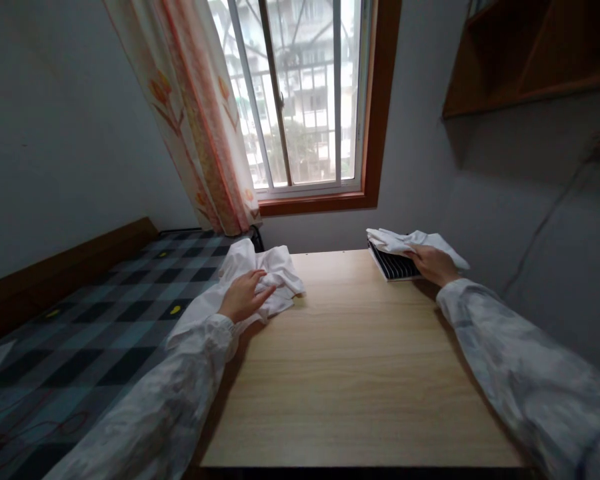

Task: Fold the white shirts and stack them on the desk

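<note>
My left hand lies over a crumpled white cloth at the table's back left corner, its fingers stretched out and the thumb apart. Part of this cloth spills past the table edge toward the bed. At the back right, my right hand is closed on the edge of a second white cloth, which looks loosely folded. Beneath it sits a flat black thing with pale stripes and a white border; its kind is unclear. My right fingertips are partly hidden by the cloth.
The pale wooden table runs toward the window. A checked bed adjoins it on the left, with thin red cords on it. A patterned curtain hangs behind. A wooden shelf and a cable are on the right.
</note>
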Motion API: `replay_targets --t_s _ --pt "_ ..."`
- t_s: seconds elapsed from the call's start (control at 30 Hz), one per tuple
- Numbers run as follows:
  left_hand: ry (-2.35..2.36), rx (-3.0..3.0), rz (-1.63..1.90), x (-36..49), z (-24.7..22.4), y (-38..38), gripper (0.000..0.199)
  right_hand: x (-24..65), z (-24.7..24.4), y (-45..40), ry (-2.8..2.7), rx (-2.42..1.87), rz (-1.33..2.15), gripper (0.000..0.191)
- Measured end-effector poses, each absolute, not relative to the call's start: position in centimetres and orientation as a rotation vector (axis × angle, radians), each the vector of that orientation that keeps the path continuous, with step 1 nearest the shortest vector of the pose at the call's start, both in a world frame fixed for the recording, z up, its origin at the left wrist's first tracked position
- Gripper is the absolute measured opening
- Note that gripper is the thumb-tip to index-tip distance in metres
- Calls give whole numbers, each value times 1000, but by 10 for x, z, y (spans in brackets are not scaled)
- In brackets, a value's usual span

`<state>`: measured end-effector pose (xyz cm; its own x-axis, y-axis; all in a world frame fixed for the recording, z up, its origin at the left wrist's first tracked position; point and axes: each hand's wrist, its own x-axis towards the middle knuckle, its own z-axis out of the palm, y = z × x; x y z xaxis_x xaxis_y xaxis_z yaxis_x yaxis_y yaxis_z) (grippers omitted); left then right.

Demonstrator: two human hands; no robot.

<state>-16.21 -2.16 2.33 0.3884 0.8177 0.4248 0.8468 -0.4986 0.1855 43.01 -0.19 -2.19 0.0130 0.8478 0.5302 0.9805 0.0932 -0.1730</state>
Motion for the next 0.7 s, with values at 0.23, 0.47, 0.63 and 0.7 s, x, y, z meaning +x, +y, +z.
replay_targets --t_s 0.23,0.47,0.63,0.7 --pt "-1496 -2638 -806 -107 -3 -31 50 393 -41 -26 -2226 -1502 -82 55" --pt "-1468 -2668 -930 -89 -17 -49 42 377 -16 -39 -1669 -1620 -160 67" --pt "-1667 -2831 -1321 -72 -12 -33 55 306 -7 -77 -2011 -1272 -73 54" --pt "-1780 -2871 -1429 -56 -14 -29 62 272 -21 -98 -2230 -1119 12 50"
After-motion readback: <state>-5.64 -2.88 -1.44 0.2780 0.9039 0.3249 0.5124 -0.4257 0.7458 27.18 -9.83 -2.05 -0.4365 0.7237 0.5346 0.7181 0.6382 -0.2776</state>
